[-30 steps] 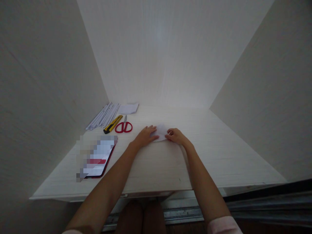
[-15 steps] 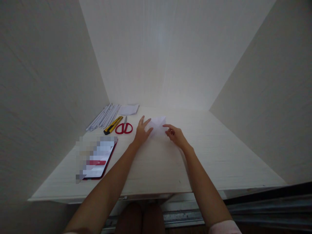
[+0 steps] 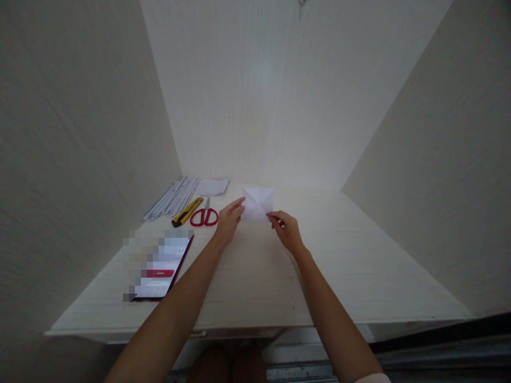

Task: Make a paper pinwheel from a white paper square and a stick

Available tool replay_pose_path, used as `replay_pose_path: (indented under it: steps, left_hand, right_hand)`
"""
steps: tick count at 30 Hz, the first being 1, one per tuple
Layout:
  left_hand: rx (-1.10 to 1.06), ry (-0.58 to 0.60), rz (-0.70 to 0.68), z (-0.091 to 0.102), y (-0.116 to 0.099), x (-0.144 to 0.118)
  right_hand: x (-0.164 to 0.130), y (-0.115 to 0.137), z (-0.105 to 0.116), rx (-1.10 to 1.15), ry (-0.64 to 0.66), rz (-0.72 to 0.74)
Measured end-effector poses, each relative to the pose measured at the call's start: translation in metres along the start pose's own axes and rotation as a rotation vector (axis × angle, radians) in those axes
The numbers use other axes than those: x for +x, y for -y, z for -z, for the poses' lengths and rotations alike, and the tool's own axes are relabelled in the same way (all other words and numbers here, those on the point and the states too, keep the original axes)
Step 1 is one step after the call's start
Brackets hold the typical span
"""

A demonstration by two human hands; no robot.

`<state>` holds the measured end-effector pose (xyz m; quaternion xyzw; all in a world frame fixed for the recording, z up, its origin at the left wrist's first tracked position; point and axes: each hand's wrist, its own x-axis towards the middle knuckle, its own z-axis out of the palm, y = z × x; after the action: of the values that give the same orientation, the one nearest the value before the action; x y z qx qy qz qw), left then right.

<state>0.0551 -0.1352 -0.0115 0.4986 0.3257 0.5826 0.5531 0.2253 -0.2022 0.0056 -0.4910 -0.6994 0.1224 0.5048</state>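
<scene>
A small square of white paper (image 3: 258,204) with diagonal creases crossing at its middle is held up between my two hands. At its left edge, my left hand (image 3: 230,219) grips it between thumb and fingers. The lower right corner is pinched by thumb and forefinger of my right hand (image 3: 286,227), whose other fingers curl inward. Just left of my left hand lie red-handled scissors (image 3: 204,217), blades pointing away. Beside them is a yellow and black utility knife (image 3: 187,211).
Behind the knife lie a bundle of thin folded paper strips (image 3: 173,198) and a stack of white paper (image 3: 213,186). A phone (image 3: 163,266), partly pixelated, rests near the front left of the white tabletop (image 3: 255,287). Pale panels enclose the back and both sides.
My left hand has gone from spread fingers to gripping the paper's left edge. The right hand now pinches the lower right corner. The paper looks more upright, and the camera view has tilted slightly.
</scene>
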Motion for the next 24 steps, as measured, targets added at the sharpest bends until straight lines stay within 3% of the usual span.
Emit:
replay_pose_path:
  steps: [10,18,22,24]
  left_hand:
    - [-0.041,-0.012,-0.008,0.0,0.0,0.002]
    - [-0.166,0.145,0.147,-0.004,-0.004,-0.005]
    - [-0.16,0.102,0.107,-0.003,0.0,-0.004]
    - [-0.093,0.033,0.049,0.0,0.005,-0.001]
  right_hand:
    - [0.0,-0.001,-0.005,0.155,-0.038,-0.106]
    - [0.0,-0.005,-0.007,0.155,0.033,-0.108]
    - [0.0,-0.01,-0.01,0.156,0.065,-0.11]
    - [0.0,-0.005,-0.009,0.125,-0.023,-0.082]
